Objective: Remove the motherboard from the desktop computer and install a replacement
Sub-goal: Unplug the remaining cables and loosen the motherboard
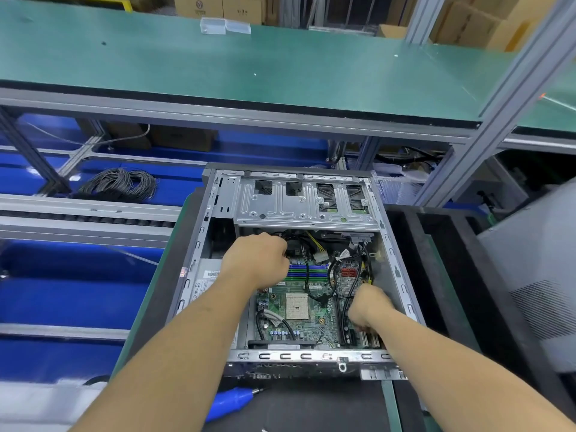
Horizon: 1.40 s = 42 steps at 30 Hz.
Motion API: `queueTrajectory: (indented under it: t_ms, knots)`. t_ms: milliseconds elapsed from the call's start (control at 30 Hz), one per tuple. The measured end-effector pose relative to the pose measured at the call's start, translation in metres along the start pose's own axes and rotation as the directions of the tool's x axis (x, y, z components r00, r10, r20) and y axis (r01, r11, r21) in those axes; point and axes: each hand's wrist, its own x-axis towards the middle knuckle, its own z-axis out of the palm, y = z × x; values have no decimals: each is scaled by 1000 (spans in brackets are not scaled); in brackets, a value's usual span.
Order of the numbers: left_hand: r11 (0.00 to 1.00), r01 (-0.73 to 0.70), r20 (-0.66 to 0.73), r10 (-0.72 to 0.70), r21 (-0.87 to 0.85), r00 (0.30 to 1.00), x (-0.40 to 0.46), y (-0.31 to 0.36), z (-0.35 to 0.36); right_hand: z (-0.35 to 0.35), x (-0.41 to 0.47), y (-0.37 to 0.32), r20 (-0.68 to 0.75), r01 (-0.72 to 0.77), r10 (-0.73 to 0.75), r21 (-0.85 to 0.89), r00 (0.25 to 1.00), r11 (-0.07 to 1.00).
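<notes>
Setting: a person looks down into an open desktop computer case [402, 294] lying on its side on a dark mat, with both bare forearms reaching in from the bottom of the view.
Motherboard: the green motherboard [314, 325] sits flat on the case floor, in the lower middle, with a pale square processor socket [297, 306] near its centre and blue and green memory slots [308, 271] above it.
Left hand: the left hand [258, 260] is at the board's upper left edge, fingers curled down around something hidden beneath the knuckles; what it grips cannot be told.
Right hand: the right hand [369, 308] is at the board's right side, fingers curled and tucked down among the expansion slots [371, 339]; whether it holds anything cannot be told.
In the way: black cables [307, 275] trail across the memory slots and down the right of the board; a yellow-and-black bundle ends in a white connector [321, 256] between the hands.
Above the board: a silver metal drive cage [307, 199] spans the top of the case.
Near edge: a blue-handled screwdriver [232, 400] lies on the mat just below the case, partly under the left forearm.
Left of case: a coil of grey cable [120, 183] rests on a blue surface.
Behind: a long green workbench [156, 63] carries two clear plastic boxes [224, 26]; cardboard boxes [218, 6] stand beyond it.
</notes>
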Motion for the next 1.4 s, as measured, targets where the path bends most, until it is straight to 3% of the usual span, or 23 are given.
queueTrajectory:
  t_ms: [100,267,633,900,1400]
  knots:
    - [1000,1,9,-1,7,1000,0,-1,0,0,2,0,-14,-37,36,-41,999,998]
    - [1000,-5,13,5,8,1000,-2,0,-2,-6,7,-8,165,-48,45,19,985,999]
    - [1000,3,17,-4,28,1000,0,0,-2,-3,4,-2,9,-22,21,64,1000,998]
    - [1000,3,13,-4,14,1000,-1,0,-1,0,9,-3,-51,-71,87,269,995,960]
    - [1000,-5,7,5,13,1000,-1,0,-3,-5,3,-4,-33,-26,32,177,999,984]
